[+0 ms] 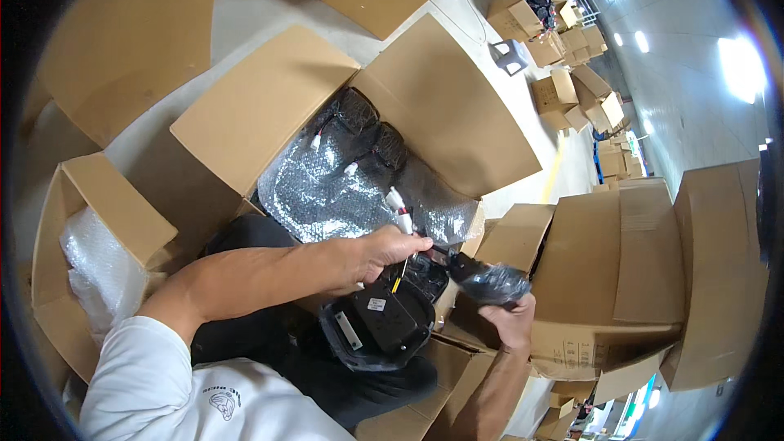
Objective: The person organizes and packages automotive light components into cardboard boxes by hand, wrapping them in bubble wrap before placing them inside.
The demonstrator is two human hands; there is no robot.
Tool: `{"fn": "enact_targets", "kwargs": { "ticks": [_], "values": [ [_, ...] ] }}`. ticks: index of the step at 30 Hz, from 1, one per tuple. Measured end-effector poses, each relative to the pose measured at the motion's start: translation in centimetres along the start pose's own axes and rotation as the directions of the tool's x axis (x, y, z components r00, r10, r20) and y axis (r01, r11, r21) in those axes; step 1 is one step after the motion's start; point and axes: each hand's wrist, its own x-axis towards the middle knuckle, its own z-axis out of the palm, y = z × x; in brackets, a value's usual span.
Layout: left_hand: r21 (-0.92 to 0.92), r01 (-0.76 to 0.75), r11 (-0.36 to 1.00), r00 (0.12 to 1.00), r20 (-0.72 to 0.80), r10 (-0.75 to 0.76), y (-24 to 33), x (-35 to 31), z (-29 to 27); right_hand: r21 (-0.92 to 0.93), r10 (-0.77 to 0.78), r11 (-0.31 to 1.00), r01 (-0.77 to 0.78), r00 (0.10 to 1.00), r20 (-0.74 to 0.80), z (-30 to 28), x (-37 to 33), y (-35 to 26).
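Some fingers of the right hand (513, 320) were hidden behind the plastic-wrapped black part (495, 284), and the right forearm (483, 398) was cut by the lower edge. The print on the white label (376, 305) was too small for reading, and the dark things (540, 8) in a far carton (513, 20) could not be recognised.

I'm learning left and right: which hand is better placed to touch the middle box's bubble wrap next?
Probably the left hand: it's nearer the bubble wrap, though seemingly pinching wires. The right hand is farther off, gripping a wrapped part.

Grey stool (510, 57) near cardboard boxes (552, 98)
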Motion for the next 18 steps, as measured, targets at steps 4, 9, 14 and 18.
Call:
{"fn": "enact_targets", "kwargs": {
  "ticks": [4,9,14,18],
  "values": [
    [0.099,0.003,0.995,0.994,-0.109,0.008,-1.8,0.1,0.5,0.508,0.178,0.860,0.037,0.913,-0.368,-0.3,5.6,5.4],
    [0.163,-0.062,0.985,0.982,-0.168,0.089,-1.8,-0.3,0.9,0.717,0.497,0.683,-0.136,0.807,-0.320,2.3,15.1,15.3],
    [0.075,-0.241,0.968,0.920,-0.301,0.253,-0.8,2.0,-1.0,0.318,0.298,0.930,-0.187,0.889,-0.348,6.5,21.9,21.7],
    [-0.051,-0.424,0.904,0.832,-0.416,0.367,0.7,3.3,-0.9,-0.449,0.067,0.844,-0.293,0.888,-0.455,10.1,21.7,25.2]
  ]
}}
